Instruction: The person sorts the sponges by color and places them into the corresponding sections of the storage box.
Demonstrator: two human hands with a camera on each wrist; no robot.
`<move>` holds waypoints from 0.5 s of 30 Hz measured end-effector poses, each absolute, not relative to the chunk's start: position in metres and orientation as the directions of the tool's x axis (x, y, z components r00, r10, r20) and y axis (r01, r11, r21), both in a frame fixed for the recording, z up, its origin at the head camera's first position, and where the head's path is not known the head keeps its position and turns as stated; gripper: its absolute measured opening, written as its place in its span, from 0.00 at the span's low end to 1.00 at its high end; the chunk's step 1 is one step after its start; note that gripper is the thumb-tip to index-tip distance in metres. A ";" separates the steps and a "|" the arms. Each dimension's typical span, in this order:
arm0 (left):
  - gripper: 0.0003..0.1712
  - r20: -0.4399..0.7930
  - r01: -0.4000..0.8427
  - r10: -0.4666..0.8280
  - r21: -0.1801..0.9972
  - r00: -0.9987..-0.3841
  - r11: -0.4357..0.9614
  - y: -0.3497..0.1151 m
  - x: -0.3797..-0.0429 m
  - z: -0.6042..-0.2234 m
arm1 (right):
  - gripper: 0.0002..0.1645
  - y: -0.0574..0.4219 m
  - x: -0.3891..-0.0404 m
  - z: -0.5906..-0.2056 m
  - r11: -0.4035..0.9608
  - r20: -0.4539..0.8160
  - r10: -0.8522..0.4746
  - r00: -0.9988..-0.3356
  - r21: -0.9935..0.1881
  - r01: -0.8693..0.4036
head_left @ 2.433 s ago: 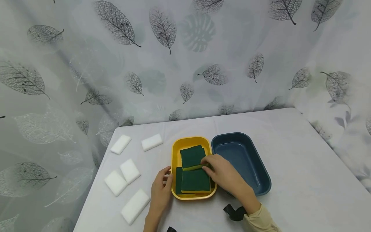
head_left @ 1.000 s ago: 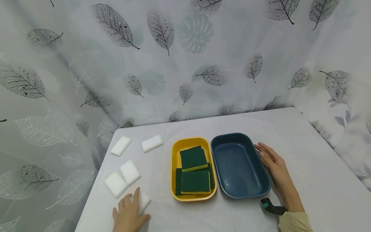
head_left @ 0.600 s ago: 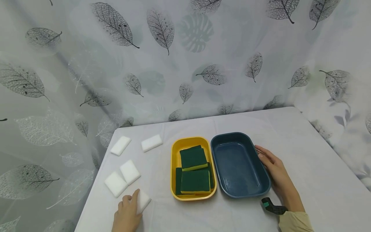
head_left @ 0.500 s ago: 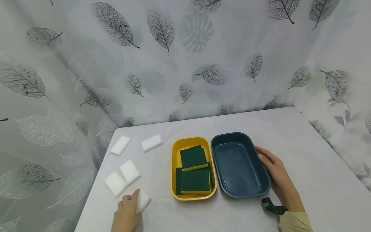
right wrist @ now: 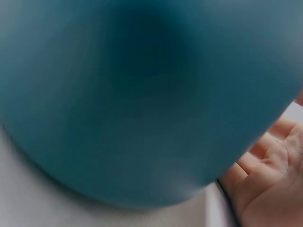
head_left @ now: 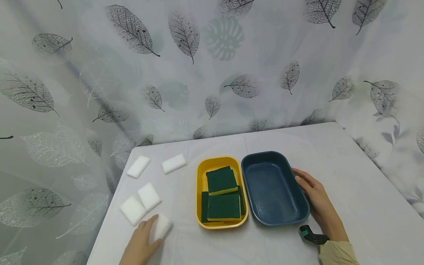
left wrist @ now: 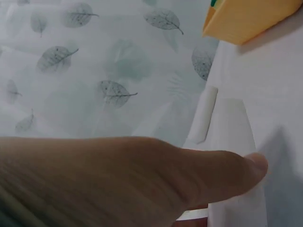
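Observation:
A white sponge block [head_left: 162,227] at the table's near left is pinched between the thumb and fingers of my left hand [head_left: 140,241]. In the left wrist view the thumb [left wrist: 222,172] lies along one face of that block, and most of the other fingers are hidden. My right hand [head_left: 314,191] rests against the outer right wall of a dark blue tray [head_left: 304,197], its fingers loosely bent. The right wrist view is mostly filled by the blurred tray wall [right wrist: 142,118], with the palm [right wrist: 274,184] beside it.
A yellow tray [head_left: 198,184] holding several green-and-yellow scouring sponges [head_left: 223,207] stands against the blue tray's left side. Several other white sponge blocks [head_left: 149,196] lie on the left of the white table [head_left: 338,158]. A leaf-print curtain [head_left: 212,73] hangs behind.
My right hand has left a scouring sponge in the yellow tray for the blue tray's right side. My left hand has gone from the yellow tray to the white sponge block and gripped it.

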State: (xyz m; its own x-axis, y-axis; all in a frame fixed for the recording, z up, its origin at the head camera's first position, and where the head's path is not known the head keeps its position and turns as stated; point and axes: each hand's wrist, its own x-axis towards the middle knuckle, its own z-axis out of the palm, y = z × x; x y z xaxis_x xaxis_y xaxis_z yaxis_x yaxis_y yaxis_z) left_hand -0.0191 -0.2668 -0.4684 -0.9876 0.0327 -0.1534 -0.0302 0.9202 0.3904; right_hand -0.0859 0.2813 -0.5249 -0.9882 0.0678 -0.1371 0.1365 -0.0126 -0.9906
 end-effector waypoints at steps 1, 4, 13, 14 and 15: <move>0.44 -0.148 -0.025 0.037 0.397 -0.988 0.917 -0.267 -0.019 -0.465 | 0.37 0.281 -0.086 -0.525 -0.007 -0.138 0.066 -0.988 -0.990 0.138; 0.40 -0.124 -0.004 0.055 0.427 -0.991 0.904 -0.265 -0.021 -0.453 | 0.38 0.282 -0.087 -0.525 0.018 -0.142 0.064 -0.988 -0.989 0.144; 0.37 -0.001 0.073 0.085 0.496 -0.996 0.865 -0.253 -0.030 -0.426 | 0.38 0.283 -0.086 -0.524 0.054 -0.150 0.053 -0.987 -0.987 0.153; 0.36 0.003 0.076 0.086 0.503 -0.996 0.861 -0.252 -0.031 -0.424 | 0.38 0.283 -0.086 -0.524 0.055 -0.151 0.052 -0.987 -0.987 0.153; 0.36 0.000 0.074 0.086 0.511 -0.996 0.856 -0.251 -0.032 -0.424 | 0.38 0.283 -0.086 -0.524 0.055 -0.153 0.051 -0.987 -0.986 0.155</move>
